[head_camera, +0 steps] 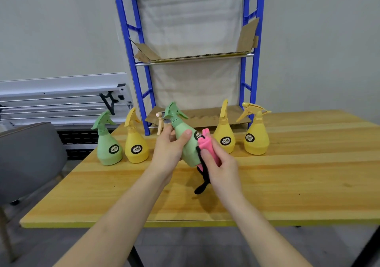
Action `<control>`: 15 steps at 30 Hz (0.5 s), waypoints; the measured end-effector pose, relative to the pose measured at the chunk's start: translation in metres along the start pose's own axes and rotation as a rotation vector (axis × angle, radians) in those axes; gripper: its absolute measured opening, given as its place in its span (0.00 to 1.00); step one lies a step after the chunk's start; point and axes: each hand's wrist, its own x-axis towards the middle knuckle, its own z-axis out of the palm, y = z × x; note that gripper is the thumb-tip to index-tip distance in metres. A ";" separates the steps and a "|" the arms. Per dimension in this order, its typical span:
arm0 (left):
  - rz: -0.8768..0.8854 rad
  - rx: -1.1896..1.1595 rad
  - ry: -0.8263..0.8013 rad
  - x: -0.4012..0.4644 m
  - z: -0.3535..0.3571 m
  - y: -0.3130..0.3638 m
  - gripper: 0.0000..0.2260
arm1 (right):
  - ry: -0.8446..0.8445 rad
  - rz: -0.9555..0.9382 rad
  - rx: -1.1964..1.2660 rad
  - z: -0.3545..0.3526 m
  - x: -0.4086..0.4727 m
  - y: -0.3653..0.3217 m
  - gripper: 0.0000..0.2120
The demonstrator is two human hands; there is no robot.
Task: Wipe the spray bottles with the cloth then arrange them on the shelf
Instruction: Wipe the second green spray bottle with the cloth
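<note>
Head view, centre of frame: your left hand (167, 150) is gripping the green spray bottle (186, 143) round its neck, tilted, lifted off the bench (287, 180). Your right hand (221, 167) is pinching the pink cloth (207, 147) against the bottle's side. Risks: the tilted bottle is slipping if the neck grip loosens; the cloth's black tail (202, 181) is dangling and could snag. Your right elbow could knock the yellow bottle (224, 135) just behind. The blue shelf (249, 65), upper centre, is holding no bottles.
</note>
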 end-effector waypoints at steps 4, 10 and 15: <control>-0.074 -0.070 0.017 0.003 0.003 -0.002 0.12 | -0.044 -0.284 -0.365 -0.001 -0.002 0.016 0.29; -0.059 -0.090 -0.060 0.005 0.006 -0.008 0.15 | -0.050 -0.325 -0.463 -0.003 0.001 0.021 0.32; 0.031 0.007 -0.037 0.017 0.013 -0.016 0.22 | 0.003 -0.175 -0.264 -0.016 0.006 0.019 0.30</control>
